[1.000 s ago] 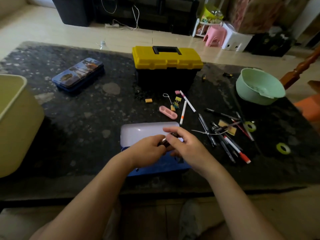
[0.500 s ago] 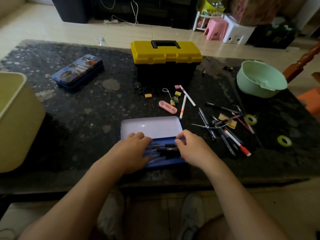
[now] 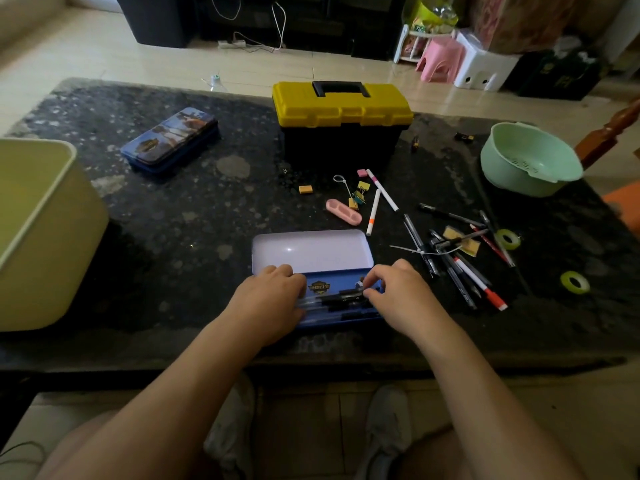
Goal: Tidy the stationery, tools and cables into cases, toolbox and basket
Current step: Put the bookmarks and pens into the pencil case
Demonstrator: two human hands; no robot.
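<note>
- The open pencil case (image 3: 313,251) sits at the near edge of the bench (image 3: 173,237), at 6 o'clock. Its pale lid lies flat behind the blue tray.
- Several pens (image 3: 341,299), black and clear, lie lengthwise in the tray.
- The left hand (image 3: 268,299) lies palm down over the tray's 9 o'clock end, knuckles up and fingers bent over the pens. Whether it grips anything cannot be told.
- The right hand (image 3: 398,292) comes in from 3 o'clock. Its fingers are curled and the tips pinch the ends of the black pens.
- Both forearms stretch out from the near edge and angle inward.
- Loose pens (image 3: 460,271) lie scattered at 3 o'clock of the case.
- A yellow-lidded toolbox (image 3: 341,109), closed, stands at 12 o'clock.
- A second case (image 3: 171,138), closed, lies at 10 o'clock.
- A green basket (image 3: 512,181) sits at 2 o'clock.
- A yellow bin (image 3: 41,237) stands at 9 o'clock.
</note>
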